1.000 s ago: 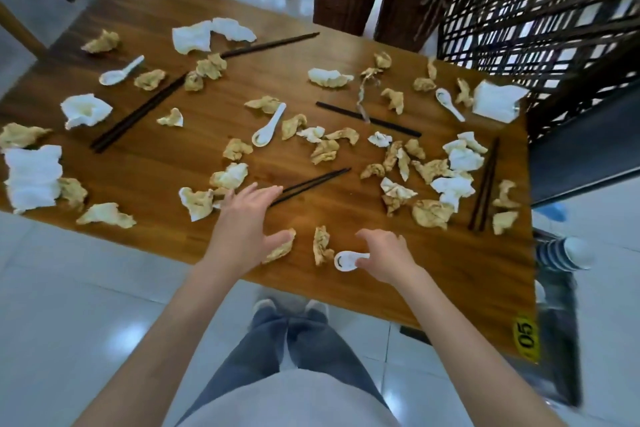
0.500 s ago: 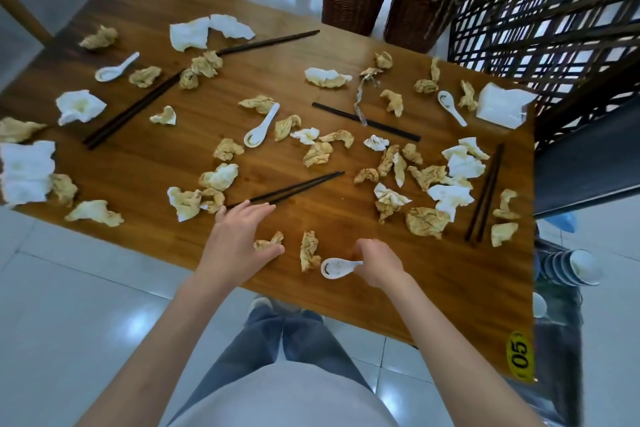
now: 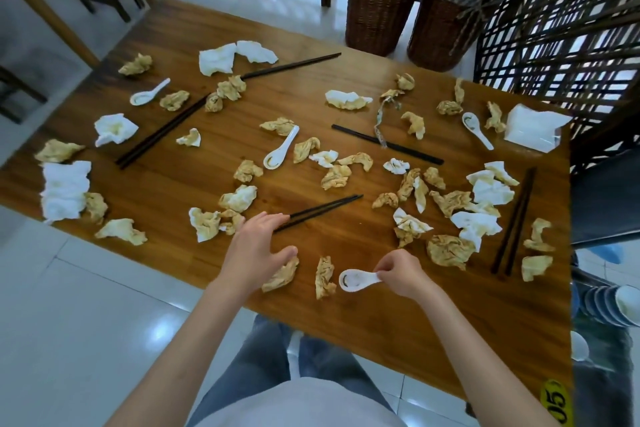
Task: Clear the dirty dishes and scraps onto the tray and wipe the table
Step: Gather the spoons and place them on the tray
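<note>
The table (image 3: 381, 322) is varnished wood with a soft sheen; on it lie crumpled paper napkins (image 3: 65, 189), glossy white ceramic-looking spoons (image 3: 356, 280) and dark matt chopsticks (image 3: 318, 211); beyond it stand rough woven wicker baskets (image 3: 381, 3)

My wooden table (image 3: 173, 180) is littered all over with crumpled napkins (image 3: 64, 189), many stained brown. Four pairs of dark chopsticks (image 3: 320, 211) lie scattered at angles, plus a single pair near the middle (image 3: 388, 144). White soup spoons (image 3: 280, 149) sit among the mess. A white folded packet (image 3: 531, 130), perhaps tissues, rests at the far right corner. A yellow number sticker (image 3: 557, 400) marks the near right edge.
</note>
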Demonstrator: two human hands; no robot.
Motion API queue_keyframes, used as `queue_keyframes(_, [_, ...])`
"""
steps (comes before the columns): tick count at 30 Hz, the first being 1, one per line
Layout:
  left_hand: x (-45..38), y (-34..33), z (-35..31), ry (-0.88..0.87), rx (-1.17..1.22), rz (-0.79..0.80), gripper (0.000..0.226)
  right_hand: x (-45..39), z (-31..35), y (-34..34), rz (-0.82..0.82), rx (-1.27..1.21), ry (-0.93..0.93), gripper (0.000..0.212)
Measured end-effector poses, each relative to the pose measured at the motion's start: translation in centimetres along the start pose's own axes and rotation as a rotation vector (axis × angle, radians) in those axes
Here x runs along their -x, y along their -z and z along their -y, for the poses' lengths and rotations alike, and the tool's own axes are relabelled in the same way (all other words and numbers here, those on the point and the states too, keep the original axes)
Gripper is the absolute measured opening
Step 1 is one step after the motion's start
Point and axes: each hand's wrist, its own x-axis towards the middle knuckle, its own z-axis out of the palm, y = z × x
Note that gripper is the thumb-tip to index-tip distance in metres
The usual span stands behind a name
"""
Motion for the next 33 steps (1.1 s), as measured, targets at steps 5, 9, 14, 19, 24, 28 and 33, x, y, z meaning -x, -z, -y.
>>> queue_keyframes(5, [-6.0,1.8,1.9,-0.011,-0.044,-0.02,0.048,-0.7,2.2,2.1,-0.07,-0.119,0.003,0.015])
queue_keyframes(9, [-12.7,3.7,3.3,-0.047,-0.138,0.002,0.045,-2.1,5.4,2.2,-0.121,-0.164,-0.032,0.016])
queue_keyframes(14, [-20.6,4.8,4.4,-0.223,-0.296,0.068,0.036,-4.5,9.8,1.1,-0.186,-0.275,-0.133,0.02])
queue_keyframes(19, [-26.6,4.0,4.2,-0.412,-0.426,0.163,0.039,-6.3,13.0,-0.7,-0.23,-0.427,-0.235,0.02])
queue_keyframes(24, [-30.0,2.8,3.9,-0.538,-0.487,0.264,0.037,-6.5,14.9,-2.2,-0.259,-0.497,-0.331,0.018])
queue_keyframes(28, [-31.3,2.2,3.9,-0.568,-0.469,0.313,0.029,-6.4,15.5,-2.2,-0.271,-0.556,-0.364,0.018])
queue_keyframes(33, [-32.3,1.8,4.5,-0.557,-0.413,0.356,0.024,-6.5,16.0,-2.3,-0.306,-0.588,-0.385,0.018])
